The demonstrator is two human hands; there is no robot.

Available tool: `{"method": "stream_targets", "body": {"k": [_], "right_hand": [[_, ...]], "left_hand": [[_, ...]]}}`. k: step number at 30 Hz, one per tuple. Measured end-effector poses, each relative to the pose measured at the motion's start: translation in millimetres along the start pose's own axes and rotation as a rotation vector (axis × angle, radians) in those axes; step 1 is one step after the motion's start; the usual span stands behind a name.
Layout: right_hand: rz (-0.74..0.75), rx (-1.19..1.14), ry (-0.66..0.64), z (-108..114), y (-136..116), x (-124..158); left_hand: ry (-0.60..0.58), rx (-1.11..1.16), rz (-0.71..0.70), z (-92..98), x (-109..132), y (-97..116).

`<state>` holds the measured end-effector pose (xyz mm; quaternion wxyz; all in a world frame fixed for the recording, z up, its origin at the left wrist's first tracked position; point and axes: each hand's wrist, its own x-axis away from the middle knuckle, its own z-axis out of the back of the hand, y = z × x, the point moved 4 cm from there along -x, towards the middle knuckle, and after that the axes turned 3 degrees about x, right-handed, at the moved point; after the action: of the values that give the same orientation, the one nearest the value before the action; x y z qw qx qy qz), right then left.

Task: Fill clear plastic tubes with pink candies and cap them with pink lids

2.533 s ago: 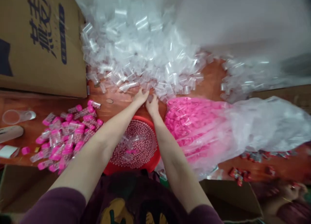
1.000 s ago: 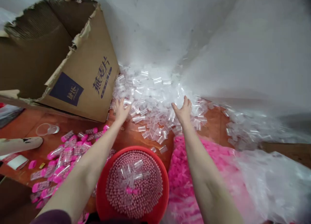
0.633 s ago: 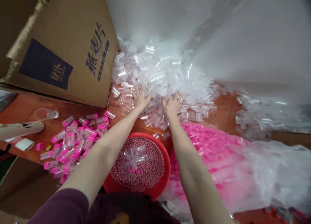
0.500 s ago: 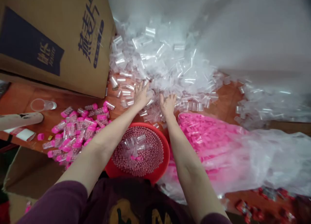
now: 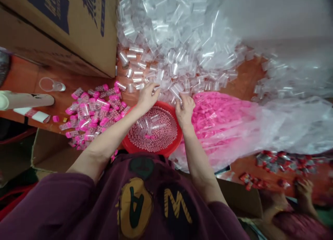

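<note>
Both L hand (image 5: 147, 96) & R hand (image 5: 184, 107) have grip cupped half-open over clear tubes (image 5: 166, 83) at red basin (image 5: 126, 143) rim, nothing clasped; best keep fingers together, palms low.

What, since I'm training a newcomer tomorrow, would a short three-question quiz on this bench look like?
1. True or false: the red bowl holds small pink beads with a few clear tubes on top.
2. The pile of pink-capped tubes lies: A) left of the bowl; B) right of it; C) inside it.
3. What do the left hand and right hand both touch?
Key: 1 true; 2 A; 3 the heap of clear tubes, at the bowl's far rim.
</note>
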<state>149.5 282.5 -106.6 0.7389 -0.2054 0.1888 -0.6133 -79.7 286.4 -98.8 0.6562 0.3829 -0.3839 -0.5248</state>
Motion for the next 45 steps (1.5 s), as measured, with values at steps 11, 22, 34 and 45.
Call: {"method": "stream_targets", "body": {"k": [11, 22, 34, 45], "right_hand": [[-0.340, -0.832, -0.332, -42, -54, 171], [-0.586, -1.097, -0.653, -34, -102, 230], [-0.440, -0.929, -0.559, 1, -129, 248], [-0.561, -0.971, -0.470, 9, -125, 249]], "left_hand": [[-0.248, 0.466, 0.457, 6.5, 172, -30], [-0.169, 0.665, 0.756, 55.8, 254, -29], [-0.134, 0.658, 0.721, 82.8, 281, -3], [-0.006, 0.769, 0.685, 60.5, 277, 7]]}}
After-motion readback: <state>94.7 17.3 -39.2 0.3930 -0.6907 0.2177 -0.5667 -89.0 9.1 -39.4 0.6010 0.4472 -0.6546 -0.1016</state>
